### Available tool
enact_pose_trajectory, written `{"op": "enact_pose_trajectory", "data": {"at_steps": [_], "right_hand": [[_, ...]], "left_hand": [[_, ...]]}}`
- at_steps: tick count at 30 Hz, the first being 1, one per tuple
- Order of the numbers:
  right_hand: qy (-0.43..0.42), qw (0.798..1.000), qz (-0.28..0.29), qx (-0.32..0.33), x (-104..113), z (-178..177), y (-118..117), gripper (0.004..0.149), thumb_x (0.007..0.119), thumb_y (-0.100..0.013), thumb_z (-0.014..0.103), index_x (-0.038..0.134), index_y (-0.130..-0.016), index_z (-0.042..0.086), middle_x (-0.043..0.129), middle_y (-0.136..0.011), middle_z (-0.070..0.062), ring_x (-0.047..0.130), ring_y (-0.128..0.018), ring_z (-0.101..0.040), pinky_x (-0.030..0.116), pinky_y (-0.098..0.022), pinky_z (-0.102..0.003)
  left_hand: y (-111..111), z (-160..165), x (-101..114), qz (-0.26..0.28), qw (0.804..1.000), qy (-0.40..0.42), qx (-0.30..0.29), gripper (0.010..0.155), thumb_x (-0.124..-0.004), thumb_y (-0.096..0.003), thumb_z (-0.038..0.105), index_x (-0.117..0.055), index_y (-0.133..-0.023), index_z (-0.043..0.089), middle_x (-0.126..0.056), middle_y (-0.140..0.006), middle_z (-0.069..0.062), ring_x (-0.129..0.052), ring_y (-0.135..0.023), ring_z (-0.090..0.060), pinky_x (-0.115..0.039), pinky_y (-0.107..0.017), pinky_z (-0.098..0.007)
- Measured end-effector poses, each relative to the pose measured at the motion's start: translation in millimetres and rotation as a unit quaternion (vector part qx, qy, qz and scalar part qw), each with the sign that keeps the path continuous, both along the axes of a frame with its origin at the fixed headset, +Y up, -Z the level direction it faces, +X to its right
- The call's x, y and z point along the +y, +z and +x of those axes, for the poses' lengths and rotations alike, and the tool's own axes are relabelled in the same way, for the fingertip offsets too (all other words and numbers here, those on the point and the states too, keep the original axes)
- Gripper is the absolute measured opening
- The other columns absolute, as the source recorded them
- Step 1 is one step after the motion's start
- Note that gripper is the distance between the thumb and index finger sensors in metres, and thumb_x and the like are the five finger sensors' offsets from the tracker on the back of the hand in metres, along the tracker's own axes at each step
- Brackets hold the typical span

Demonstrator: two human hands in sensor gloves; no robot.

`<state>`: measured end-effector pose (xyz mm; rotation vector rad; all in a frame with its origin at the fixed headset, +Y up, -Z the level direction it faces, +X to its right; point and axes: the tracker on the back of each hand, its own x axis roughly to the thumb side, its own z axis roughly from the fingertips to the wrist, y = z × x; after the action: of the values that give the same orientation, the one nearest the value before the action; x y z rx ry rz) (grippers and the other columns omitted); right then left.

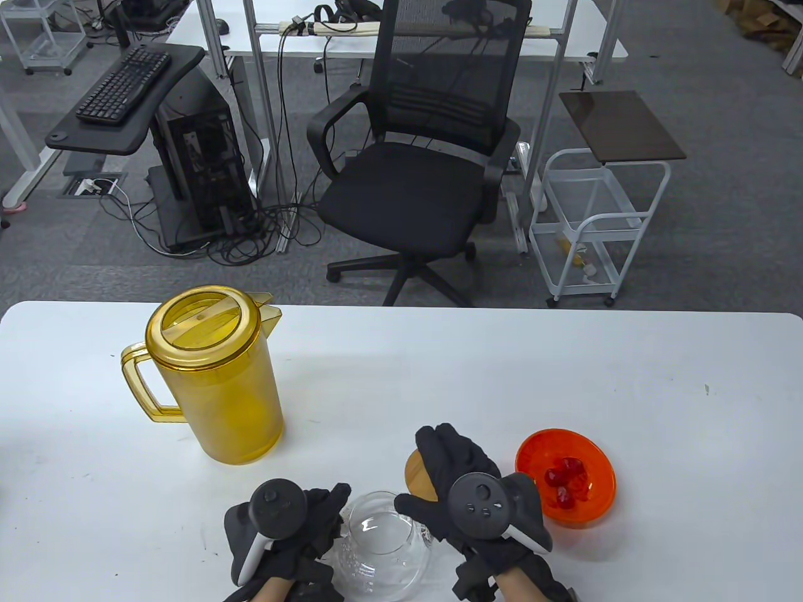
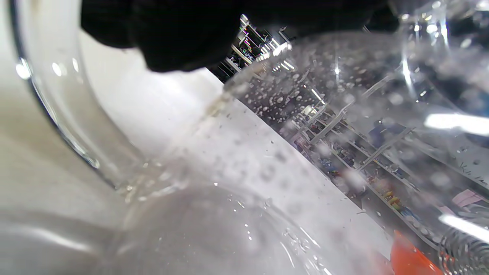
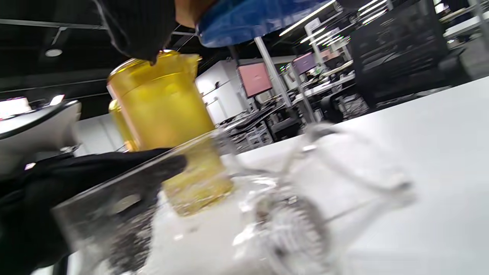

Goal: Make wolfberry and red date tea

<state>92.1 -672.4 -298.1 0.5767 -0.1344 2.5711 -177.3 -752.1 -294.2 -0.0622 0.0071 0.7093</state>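
the left hand (image 1: 282,533) grips the glass teapot (image 1: 382,552) by its handle near the front edge of the tabletop (image 1: 439,376). the right hand (image 1: 477,495) holds the wooden lid (image 1: 419,475) just off it. best to set the lid flat beside the orange bowl (image 1: 568,476) of red pieces, keeping the pot steady.

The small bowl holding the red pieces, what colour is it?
The bowl is translucent orange; the table view shows it best.
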Motion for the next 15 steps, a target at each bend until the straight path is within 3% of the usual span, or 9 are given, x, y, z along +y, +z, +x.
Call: {"op": "enact_pose_trajectory", "data": {"at_steps": [15], "right_hand": [[0.025, 0.992, -0.093, -0.079, -38, 22, -33, 0.086, 0.078, -0.053, 0.046, 0.04, -0.114, 0.0, 0.033, -0.112, -0.038, 0.044, -0.095, -0.066, 0.044, -0.065, -0.074]], "left_hand": [[-1, 1, 0, 0.006, 1.0, -0.024, -0.007, 0.041, -0.069, -0.056, 0.053, -0.088, -0.033, 0.024, -0.09, -0.011, 0.009, -0.099, -0.016, -0.009, -0.086, -0.034, -0.036]]}}
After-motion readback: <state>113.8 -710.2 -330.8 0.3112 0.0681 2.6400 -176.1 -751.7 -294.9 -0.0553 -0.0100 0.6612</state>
